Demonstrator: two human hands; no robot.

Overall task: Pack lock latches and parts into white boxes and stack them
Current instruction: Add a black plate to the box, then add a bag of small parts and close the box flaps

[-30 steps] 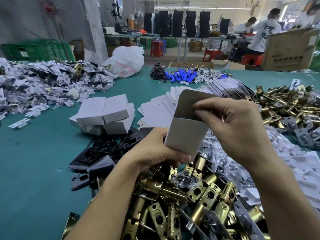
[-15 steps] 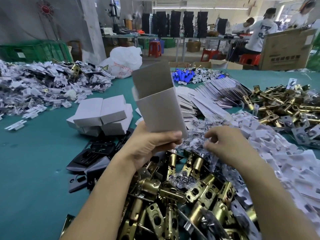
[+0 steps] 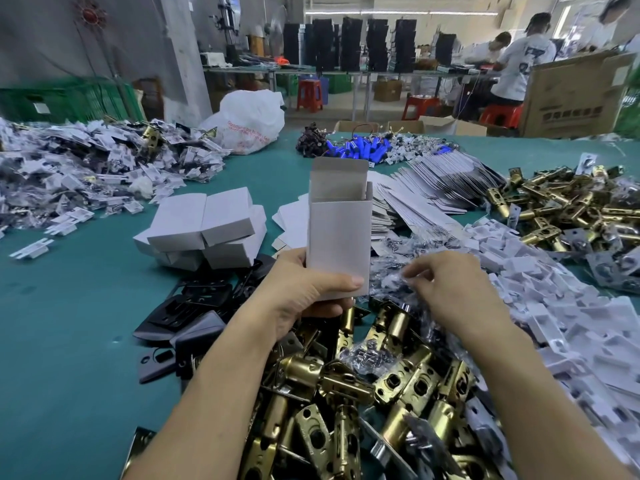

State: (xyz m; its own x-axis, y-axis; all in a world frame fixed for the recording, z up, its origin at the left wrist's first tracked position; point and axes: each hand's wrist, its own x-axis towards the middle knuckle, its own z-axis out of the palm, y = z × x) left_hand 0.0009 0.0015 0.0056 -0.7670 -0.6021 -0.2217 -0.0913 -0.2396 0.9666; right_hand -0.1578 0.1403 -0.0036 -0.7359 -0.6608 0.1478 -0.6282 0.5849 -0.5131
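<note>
latches (image 3: 349,389) lie heaped under box (image 3: 337,244) gripped by left hand (image 3: 301,299).

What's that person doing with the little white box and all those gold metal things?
A person is packing lock parts. The left hand holds an open white box upright, flap up. The right hand pinches a clear bag in the pile beside it. Brass latches lie heaped nearer; closed boxes sit stacked on the green table.

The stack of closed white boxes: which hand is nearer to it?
Left. The left hand, holding an open white box, is just right of the stack of closed white boxes; the right hand is farther right, pinching a clear parts bag.
</note>
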